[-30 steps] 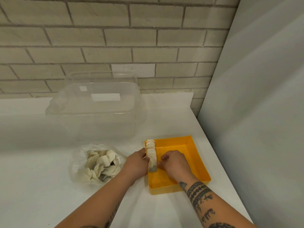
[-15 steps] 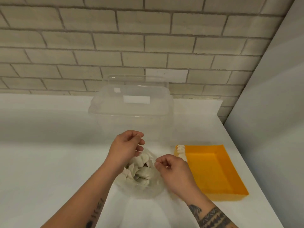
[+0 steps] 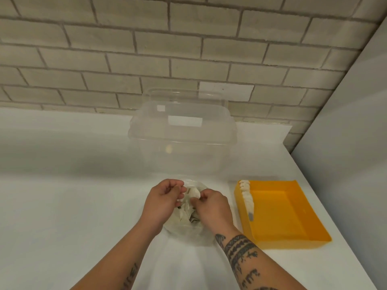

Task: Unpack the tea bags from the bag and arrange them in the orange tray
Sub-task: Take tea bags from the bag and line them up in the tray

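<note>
A clear lidded tub (image 3: pixel 182 143) stands at 12 o'clock of the bag (image 3: pixel 186 229), just beyond it. Nothing lies between the bag and the tray (image 3: pixel 293 237), which sits at 3 o'clock of the bag, near but apart from it. Both hands cover much of the bag's mouth.

Everything rests on a white counter (image 3: pixel 62 206). A pale brick wall (image 3: pixel 146 49) closes it at 12 o'clock and a plain grey panel (image 3: pixel 345 143) at 3 o'clock.

The bag lies between the hands, crumpled, with its mouth towards 12 o'clock. The left hand (image 3: pixel 165 203) has its fingers curled and pinches the plastic rim at 10 o'clock of the bag. The right hand (image 3: pixel 211 208), fingers bent, pinches a tea bag (image 3: pixel 193 192) at the mouth; which way that one points is hard to tell. In the tray a row (image 3: pixel 247 197) of tea bags stands against the left wall, its long axis running from 12 to 6 o'clock. The tray's long axis runs the same way, leaning a little towards 5 o'clock.
</note>
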`<move>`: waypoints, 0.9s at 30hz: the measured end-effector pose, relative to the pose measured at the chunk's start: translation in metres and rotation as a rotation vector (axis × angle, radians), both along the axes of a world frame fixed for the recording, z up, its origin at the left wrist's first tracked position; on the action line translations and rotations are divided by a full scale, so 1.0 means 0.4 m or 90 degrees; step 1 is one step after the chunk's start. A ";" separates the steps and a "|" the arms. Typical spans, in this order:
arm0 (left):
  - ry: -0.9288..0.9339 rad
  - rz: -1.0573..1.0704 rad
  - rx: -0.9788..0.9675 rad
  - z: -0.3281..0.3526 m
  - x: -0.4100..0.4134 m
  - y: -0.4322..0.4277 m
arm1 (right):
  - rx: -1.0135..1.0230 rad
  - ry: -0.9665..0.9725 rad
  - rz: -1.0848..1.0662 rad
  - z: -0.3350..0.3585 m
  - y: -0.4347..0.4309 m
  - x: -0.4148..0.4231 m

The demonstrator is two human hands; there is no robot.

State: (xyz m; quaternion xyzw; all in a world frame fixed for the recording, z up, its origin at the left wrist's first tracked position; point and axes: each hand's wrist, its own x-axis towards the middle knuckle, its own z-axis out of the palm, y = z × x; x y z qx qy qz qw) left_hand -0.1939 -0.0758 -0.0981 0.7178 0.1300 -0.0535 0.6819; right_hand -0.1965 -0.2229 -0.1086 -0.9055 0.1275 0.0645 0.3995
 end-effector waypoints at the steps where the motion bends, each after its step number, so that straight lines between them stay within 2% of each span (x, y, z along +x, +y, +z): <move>1: -0.002 0.000 -0.004 -0.001 -0.002 0.003 | 0.003 -0.005 0.003 -0.002 0.004 -0.005; 4: -0.006 0.015 -0.046 0.004 0.001 0.018 | 0.020 -0.029 0.015 0.013 -0.001 -0.025; 6: -0.039 -0.013 -0.023 0.014 0.004 0.030 | 0.040 -0.029 0.011 0.039 -0.013 -0.030; 10: -0.134 -0.276 0.170 0.047 -0.014 0.036 | 0.137 -0.023 -0.017 0.126 -0.026 -0.013; 13: -0.145 -0.377 0.195 0.063 -0.016 0.009 | 0.227 -0.040 -0.022 0.182 -0.012 0.006; 17: -0.151 -0.296 0.105 0.068 0.000 -0.011 | 0.296 -0.014 0.027 0.217 0.006 0.016; 21: -0.073 -0.174 -0.054 0.066 0.021 0.015 | 0.382 0.013 0.036 0.220 -0.014 0.022; 23: -0.049 -0.079 -0.108 0.065 0.029 0.030 | 0.336 -0.011 0.035 0.188 -0.029 0.021; 24: -0.044 -0.049 -0.112 0.061 0.032 0.036 | 0.274 -0.014 0.055 0.164 -0.036 0.021; 27: -0.023 -0.007 -0.122 0.048 0.031 0.039 | -0.008 0.049 0.191 0.082 -0.041 0.017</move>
